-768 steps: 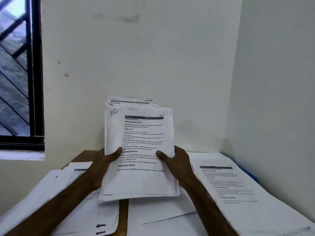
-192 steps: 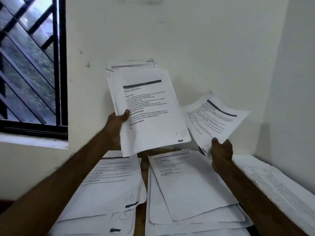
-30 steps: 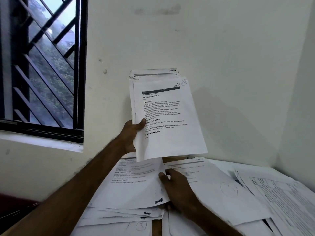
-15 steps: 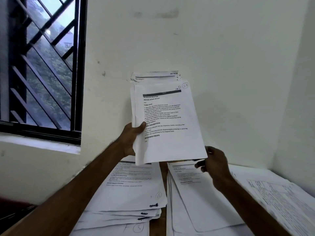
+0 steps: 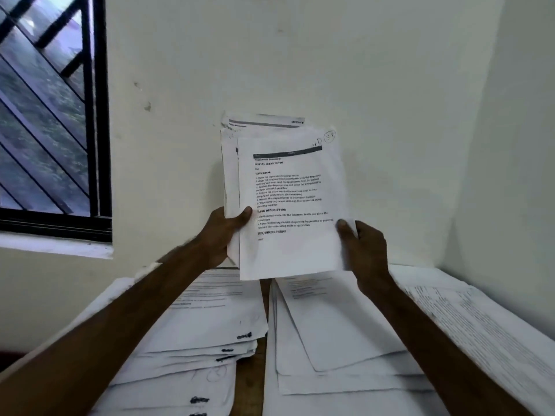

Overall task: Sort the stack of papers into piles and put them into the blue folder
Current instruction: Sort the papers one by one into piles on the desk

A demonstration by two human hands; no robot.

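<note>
You have two hands up and one stack of papers (image 5: 270,130) between them, held upright in front of the white wall (image 5: 390,100), above the far end of the counter (image 5: 249,382). Your left hand (image 5: 220,232) has its grip closed on the stack's left edge, low down, thumb on the front and fingers behind. Your right hand (image 5: 365,250) pinches the lower right edge of the front sheet (image 5: 294,250), thumb on its printed face. That sheet sits shifted to the right of the sheets behind it. Whether the right grip takes in more than that one sheet cannot be told.

On the counter below you have three piles, as far as the view shows. The left pile (image 5: 210,322) is fanned, with dark marks at the lower corners of its sheets. The middle pile (image 5: 336,334) lies just beside it across a bare strip of wood. The right pile (image 5: 480,319) runs along the side wall.

Your left forearm crosses over the left pile and hides part of it. Your right forearm lies across the gap between the middle and right piles. The held stack blocks the far edge of the counter. One barred window (image 5: 45,115) stands at the left, well apart from the papers.
</note>
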